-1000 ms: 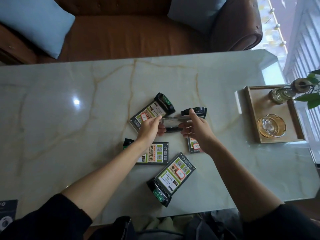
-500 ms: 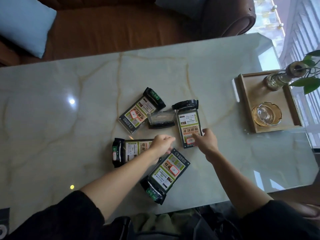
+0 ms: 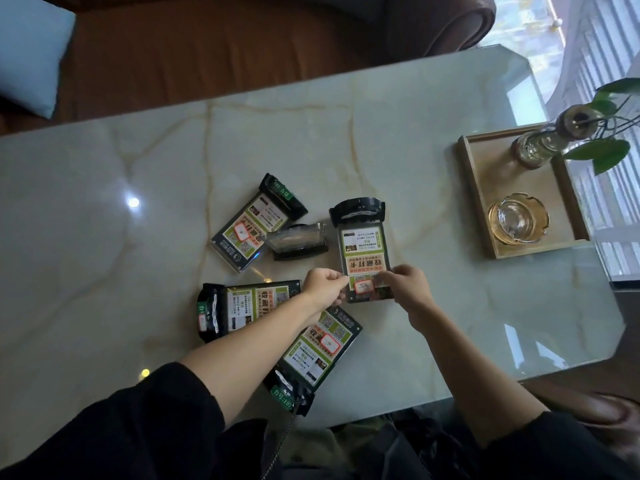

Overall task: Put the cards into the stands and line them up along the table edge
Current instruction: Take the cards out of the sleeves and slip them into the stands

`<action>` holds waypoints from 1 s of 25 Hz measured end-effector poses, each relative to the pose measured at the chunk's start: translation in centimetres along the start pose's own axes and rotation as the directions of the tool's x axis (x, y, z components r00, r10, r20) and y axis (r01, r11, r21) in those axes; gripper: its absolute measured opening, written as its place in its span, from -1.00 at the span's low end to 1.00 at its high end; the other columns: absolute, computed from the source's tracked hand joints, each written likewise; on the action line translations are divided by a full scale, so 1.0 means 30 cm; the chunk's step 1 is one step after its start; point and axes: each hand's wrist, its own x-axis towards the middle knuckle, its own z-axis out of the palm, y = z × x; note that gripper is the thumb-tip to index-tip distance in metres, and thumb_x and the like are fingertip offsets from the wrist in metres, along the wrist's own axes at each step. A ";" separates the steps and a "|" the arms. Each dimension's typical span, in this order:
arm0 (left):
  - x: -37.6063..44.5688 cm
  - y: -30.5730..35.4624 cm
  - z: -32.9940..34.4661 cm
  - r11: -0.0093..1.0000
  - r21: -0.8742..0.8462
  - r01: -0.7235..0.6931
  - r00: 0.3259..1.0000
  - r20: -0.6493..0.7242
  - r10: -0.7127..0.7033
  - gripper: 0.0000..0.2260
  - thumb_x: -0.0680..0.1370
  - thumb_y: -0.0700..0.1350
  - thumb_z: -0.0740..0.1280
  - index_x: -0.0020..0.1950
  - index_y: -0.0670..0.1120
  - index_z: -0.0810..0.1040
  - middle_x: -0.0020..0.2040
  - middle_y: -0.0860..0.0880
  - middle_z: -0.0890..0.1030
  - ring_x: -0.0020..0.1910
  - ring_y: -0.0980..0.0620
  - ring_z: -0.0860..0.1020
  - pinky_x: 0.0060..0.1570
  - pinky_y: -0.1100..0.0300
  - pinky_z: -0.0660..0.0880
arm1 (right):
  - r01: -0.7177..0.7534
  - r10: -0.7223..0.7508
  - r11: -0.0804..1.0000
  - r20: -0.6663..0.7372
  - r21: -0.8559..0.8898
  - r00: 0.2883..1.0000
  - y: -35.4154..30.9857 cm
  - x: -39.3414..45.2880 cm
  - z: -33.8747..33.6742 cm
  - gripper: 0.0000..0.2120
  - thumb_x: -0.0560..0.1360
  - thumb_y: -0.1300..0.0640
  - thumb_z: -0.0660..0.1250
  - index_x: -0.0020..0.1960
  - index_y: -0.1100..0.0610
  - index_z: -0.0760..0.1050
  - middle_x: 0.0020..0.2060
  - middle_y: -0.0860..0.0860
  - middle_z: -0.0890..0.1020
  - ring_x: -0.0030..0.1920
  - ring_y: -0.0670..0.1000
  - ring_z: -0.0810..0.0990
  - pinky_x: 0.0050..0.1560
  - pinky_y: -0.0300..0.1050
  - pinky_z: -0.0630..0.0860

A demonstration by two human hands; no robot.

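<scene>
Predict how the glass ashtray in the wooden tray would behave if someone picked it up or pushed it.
The ashtray looks like thick glass, so probably heavy for its size and breakable if dropped. Its low, wide shape suggests it would slide, not tip. The tray's raised rim would likely stop it.

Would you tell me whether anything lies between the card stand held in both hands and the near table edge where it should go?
Yes. Another card stand lies flat on the table just nearer than the held stand, under the left hand; the right hand side looks open.
</scene>
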 end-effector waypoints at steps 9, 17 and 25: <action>-0.093 0.206 0.037 0.906 0.169 -0.389 0.917 -0.023 0.398 -0.71 0.48 0.03 0.49 0.08 -0.08 0.54 -0.02 -0.03 0.65 -0.06 0.03 0.63 -0.03 0.06 0.60 | 0.443 -0.488 0.853 -0.119 -0.277 0.865 -0.253 -0.100 -0.249 -0.84 0.51 0.07 0.39 -0.02 0.14 0.66 -0.24 0.08 0.73 -0.31 0.13 0.69 -0.29 0.09 0.66; -0.066 0.309 0.010 0.662 0.368 -0.653 0.735 0.101 0.670 -0.79 0.56 -0.20 0.35 0.17 -0.04 0.62 0.10 -0.01 0.68 0.05 0.01 0.61 0.07 0.02 0.56 | 0.570 -0.578 0.408 0.281 -0.713 0.766 -0.425 -0.133 -0.211 -0.69 0.43 -0.14 0.31 -0.07 0.05 0.69 -0.15 0.06 0.69 -0.14 0.12 0.62 -0.13 0.00 0.60; -0.083 0.172 -0.028 0.794 0.283 -0.539 0.838 0.083 0.539 -0.72 0.56 0.07 0.38 0.18 -0.06 0.60 0.09 0.03 0.69 0.07 0.09 0.64 0.03 0.14 0.58 | 0.662 -0.830 0.398 0.057 -0.635 0.554 -0.190 -0.218 -0.167 -0.56 0.51 -0.02 0.44 0.30 0.17 0.52 0.17 0.12 0.60 0.16 0.17 0.56 0.18 0.08 0.48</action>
